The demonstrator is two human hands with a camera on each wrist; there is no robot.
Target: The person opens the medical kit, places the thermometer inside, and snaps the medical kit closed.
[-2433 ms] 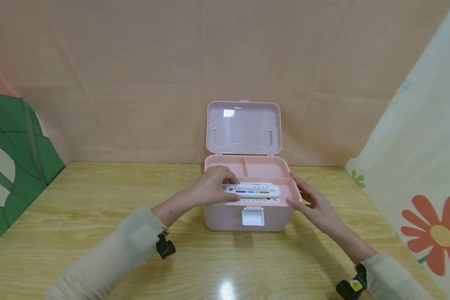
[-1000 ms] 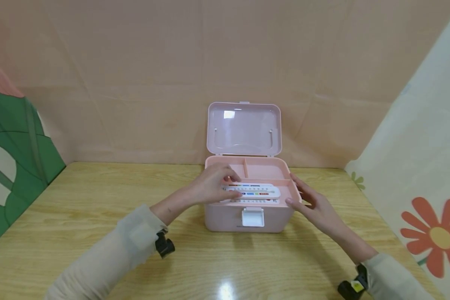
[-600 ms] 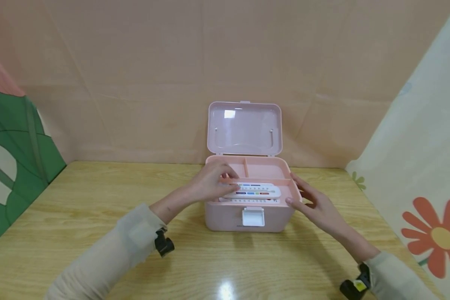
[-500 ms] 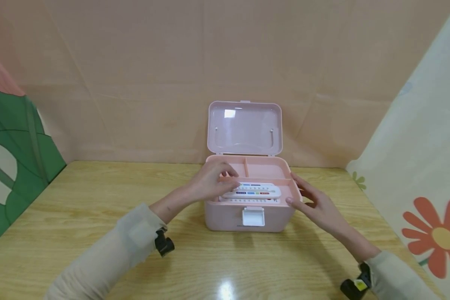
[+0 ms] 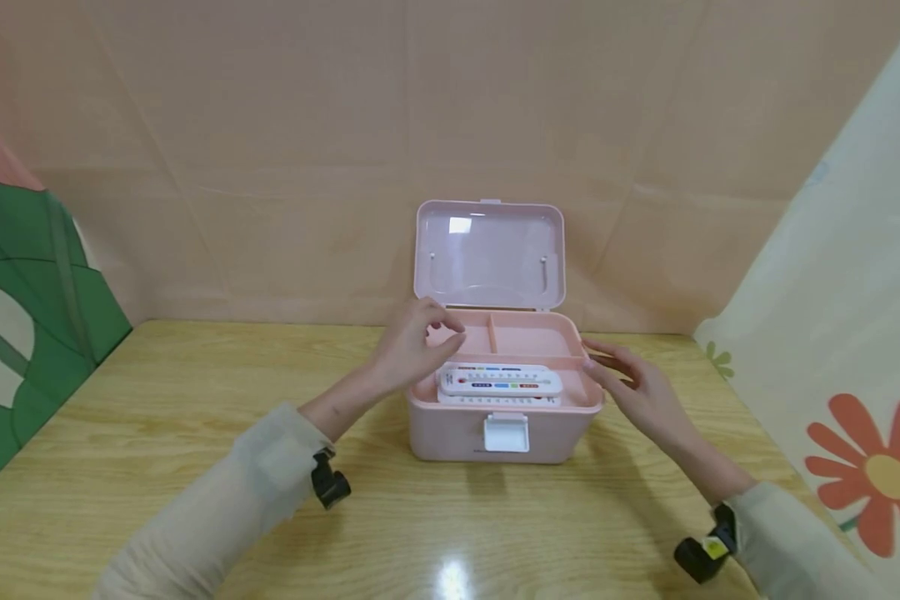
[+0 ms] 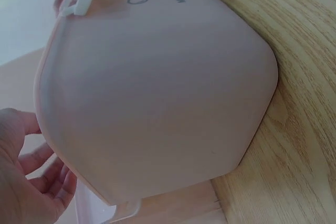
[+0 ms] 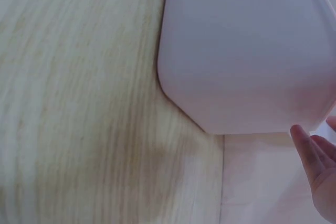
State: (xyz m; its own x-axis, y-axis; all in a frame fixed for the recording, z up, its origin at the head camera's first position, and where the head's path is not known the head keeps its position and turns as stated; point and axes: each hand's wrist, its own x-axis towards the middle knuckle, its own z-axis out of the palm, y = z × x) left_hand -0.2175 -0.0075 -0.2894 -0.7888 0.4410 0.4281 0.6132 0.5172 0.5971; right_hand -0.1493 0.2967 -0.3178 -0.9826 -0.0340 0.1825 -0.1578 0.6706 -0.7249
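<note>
A pink medicine box (image 5: 450, 433) stands with its lid (image 5: 489, 258) raised, and a divided tray (image 5: 534, 335) sits in its top. White thermometers (image 5: 502, 379) with printed scales and coloured bands lie overlapped in the tray's front compartment. Above the back left compartment is my left hand (image 5: 411, 346), thumb and fingers loosely bent with nothing between them. My right hand (image 5: 645, 400) is at the box's right rim, its thumb tip at the rim and its fingers extended along the outer side. In the right wrist view its fingertips (image 7: 298, 132) are by the box's rear corner.
The wooden table (image 5: 217, 400) lies around the box. A white latch (image 5: 506, 433) hangs on the box's front. Behind stands a beige backdrop (image 5: 270, 167), and a flowered cloth (image 5: 810, 333) hangs on the right.
My left hand has let go of the thermometers and moved up and left, leaving them in the front compartment. My right thumb has shifted backward along the rim.
</note>
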